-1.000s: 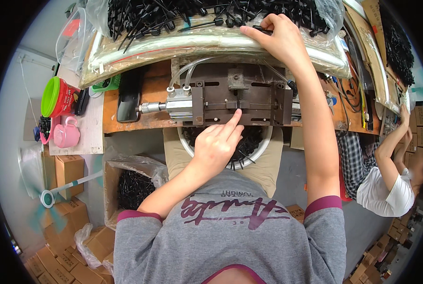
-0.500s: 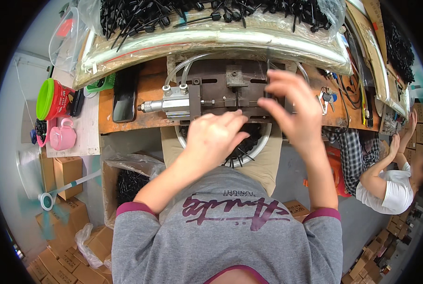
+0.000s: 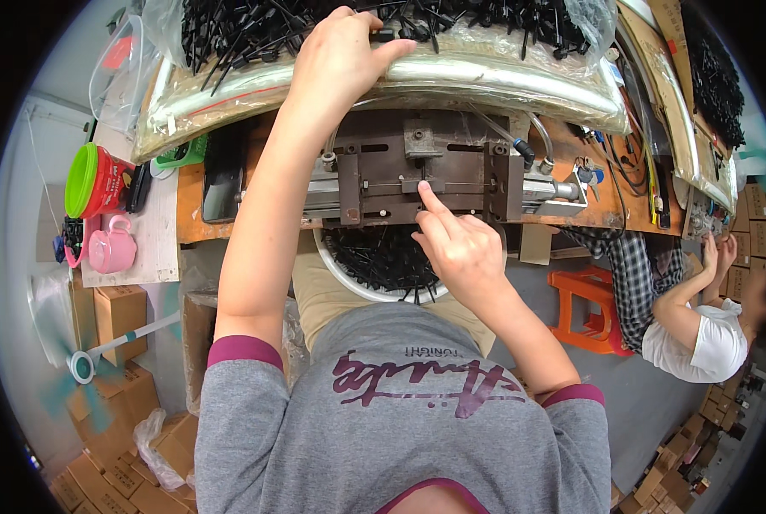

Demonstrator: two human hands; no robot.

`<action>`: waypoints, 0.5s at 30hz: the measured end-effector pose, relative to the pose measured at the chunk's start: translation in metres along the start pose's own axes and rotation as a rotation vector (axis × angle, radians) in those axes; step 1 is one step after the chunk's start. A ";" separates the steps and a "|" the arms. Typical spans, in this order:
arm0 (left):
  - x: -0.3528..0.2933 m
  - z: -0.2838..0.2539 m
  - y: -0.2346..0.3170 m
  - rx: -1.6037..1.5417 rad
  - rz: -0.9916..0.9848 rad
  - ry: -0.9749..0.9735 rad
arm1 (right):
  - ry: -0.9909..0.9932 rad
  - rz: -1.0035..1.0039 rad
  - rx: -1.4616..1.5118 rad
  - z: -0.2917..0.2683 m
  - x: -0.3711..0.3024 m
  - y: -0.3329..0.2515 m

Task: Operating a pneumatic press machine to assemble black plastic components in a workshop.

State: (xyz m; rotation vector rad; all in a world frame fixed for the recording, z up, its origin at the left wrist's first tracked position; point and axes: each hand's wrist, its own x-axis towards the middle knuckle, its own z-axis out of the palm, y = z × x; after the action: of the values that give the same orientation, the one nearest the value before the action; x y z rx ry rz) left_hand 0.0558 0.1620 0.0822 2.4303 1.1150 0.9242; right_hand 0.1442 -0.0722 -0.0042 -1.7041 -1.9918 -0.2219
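Observation:
My left hand (image 3: 340, 53) reaches to the front edge of a heap of thin black plastic parts with thick heads (image 3: 254, 30). Its thumb is stretched out to the right, apart from the bent fingers, and a black part lies between them. With its index finger extended, my right hand (image 3: 464, 248) touches the small centre block (image 3: 422, 185) of a dark metal fixture (image 3: 383, 154); its other fingers are bent and nothing shows in them. A thin dark piece stands at that block, partly hidden by the fingertip. Air cylinders (image 3: 537, 190) flank the fixture.
Below the bench edge, a white-rimmed tub (image 3: 323, 250) holds many black parts. A plastic-wrapped tray edge (image 3: 477, 73) runs above the fixture. Keys (image 3: 587, 174) and cables lie right; a pink mug (image 3: 113, 247) and red tub (image 3: 109, 184) stand left. Another person (image 3: 700, 334) works at far right.
My left hand has moved from the fixture up to the heap. My right hand has come down and left onto the centre block, uncovering the right cylinder.

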 end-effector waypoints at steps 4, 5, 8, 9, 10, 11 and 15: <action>-0.003 -0.023 0.024 -0.119 -0.159 -0.176 | -0.088 0.030 -0.046 -0.004 -0.001 -0.001; -0.007 -0.019 0.018 -0.131 -0.076 -0.103 | -0.120 0.040 -0.055 -0.007 0.000 -0.002; -0.027 -0.016 0.002 -0.172 0.158 0.091 | -0.124 0.062 0.164 -0.022 0.016 0.004; -0.039 -0.021 0.007 -0.202 0.232 0.128 | -0.045 0.059 0.263 -0.022 0.024 0.014; -0.051 -0.025 0.013 -0.234 0.307 0.164 | 0.013 0.132 0.307 -0.029 0.036 0.019; -0.065 -0.027 0.018 -0.266 0.299 0.146 | 0.114 0.115 0.257 -0.034 0.052 0.026; -0.119 -0.027 0.034 -0.289 0.323 0.049 | 0.410 0.078 0.068 -0.037 0.127 0.056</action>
State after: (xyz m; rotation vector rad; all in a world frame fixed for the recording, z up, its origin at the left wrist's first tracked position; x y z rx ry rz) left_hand -0.0014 0.0498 0.0689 2.3897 0.5594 1.1572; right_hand 0.1969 0.0341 0.0762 -1.5441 -1.6116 -0.4336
